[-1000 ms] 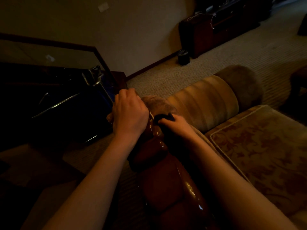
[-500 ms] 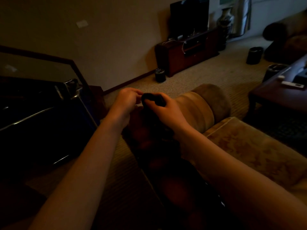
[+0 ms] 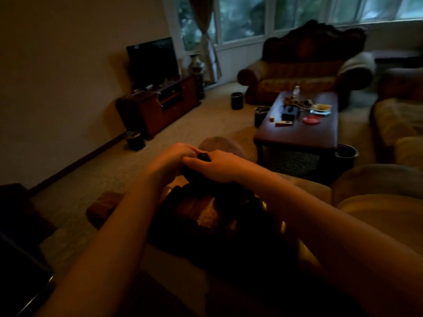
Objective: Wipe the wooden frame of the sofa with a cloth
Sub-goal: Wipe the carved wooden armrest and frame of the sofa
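- Two bare forearms reach forward from the bottom edge and meet at the middle of the room view, over the dark, glossy wooden frame (image 3: 201,209) of the sofa.
- Right hand (image 3: 219,167) lies knuckles up, its fingers curled over a dark cloth (image 3: 203,156), gripping it; only a small bunched part of the cloth shows between the two hands.
- Left hand (image 3: 176,154), just at nine o'clock of the right one, has its fingers bent in against the same cloth and touching the right fingertips; it seems to pinch the cloth too, though the dim light hides the exact grip.
- Cloth and hands sit just above the carved top of the frame, at twelve o'clock of its shiny part; whether the cloth touches the wood I cannot tell.
- Beige sofa cushion (image 3: 377,216) lies at three o'clock of the frame.
- Farther out, at one o'clock, a dark coffee table (image 3: 297,133) carries small items, a red dish among them.
- At eleven o'clock a television (image 3: 152,61) stands on a low wooden cabinet (image 3: 160,106) against the wall.
- Farthest, at twelve to one o'clock, an armchair (image 3: 304,65) sits under the windows (image 3: 242,17).
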Available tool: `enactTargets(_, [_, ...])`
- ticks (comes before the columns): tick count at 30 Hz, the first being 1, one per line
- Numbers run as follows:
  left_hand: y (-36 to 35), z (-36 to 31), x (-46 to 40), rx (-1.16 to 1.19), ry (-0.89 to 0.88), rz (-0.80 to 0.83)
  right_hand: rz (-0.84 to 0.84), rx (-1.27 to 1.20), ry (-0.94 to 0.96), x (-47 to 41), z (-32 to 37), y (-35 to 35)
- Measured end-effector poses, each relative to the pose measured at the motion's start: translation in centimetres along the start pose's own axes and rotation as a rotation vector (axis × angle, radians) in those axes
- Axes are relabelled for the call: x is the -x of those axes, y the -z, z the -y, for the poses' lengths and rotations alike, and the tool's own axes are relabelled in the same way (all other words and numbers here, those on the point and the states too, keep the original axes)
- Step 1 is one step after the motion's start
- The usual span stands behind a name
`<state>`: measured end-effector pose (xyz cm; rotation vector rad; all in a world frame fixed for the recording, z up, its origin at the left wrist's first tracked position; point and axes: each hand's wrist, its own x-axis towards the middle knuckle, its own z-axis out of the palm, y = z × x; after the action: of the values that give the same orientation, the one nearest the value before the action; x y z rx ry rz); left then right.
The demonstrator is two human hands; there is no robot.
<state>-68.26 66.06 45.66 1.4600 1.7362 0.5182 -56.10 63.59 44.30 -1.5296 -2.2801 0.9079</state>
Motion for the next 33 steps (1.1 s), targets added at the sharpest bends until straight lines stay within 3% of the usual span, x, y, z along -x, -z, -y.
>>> enactTargets(5, [-1.2,0.2,0.2,-0.237,-0.082,0.156,-0.248,-0.055,-0.063,1.8,-0.5,-1.5])
enactTargets(9, [-1.6,-0.8,1.5,-0.315,-0.12,0.159,-0.442,-0.063,-0.034,3.6,0.5,-2.6])
enactTargets(11, [-1.5,-0.7,2.1,-0.261,-0.165,0.178,-0.517,-0.009,-0.036,4.7,1.0,-3.2])
enactTargets(14, [-1.5,0.9,3.0,0.076,-0.267,0.187,-0.625,0.109,-0.115,6.8,1.6,-4.6])
enactTargets(18, [-2.8,1.3,4.9,0.293,-0.263,0.272,-1.105,0.2,-0.182,11.1,1.7,-9.5])
enactTargets(20, [-3.6,1.4,5.2,0.222,-0.362,0.289,-1.27,0.212,-0.245,12.9,1.5,-12.8])
enactTargets(24, [-4.0,1.7,5.2,0.114,-0.588,0.276,-1.347,0.227,-0.452,14.6,-0.8,-14.2])
enactTargets(26, [-4.0,1.7,5.2,0.11,-0.635,0.273,-1.431,0.052,-0.528,15.0,-1.5,-13.2])
enactTargets(29, [-4.2,2.1,4.9,0.039,-0.707,0.306,-1.563,-0.158,-0.474,13.8,-0.8,-14.0])
enactTargets(33, [-4.2,1.6,5.1,-0.146,-0.768,0.316,-1.7,-0.062,-0.379,9.6,2.3,-17.8])
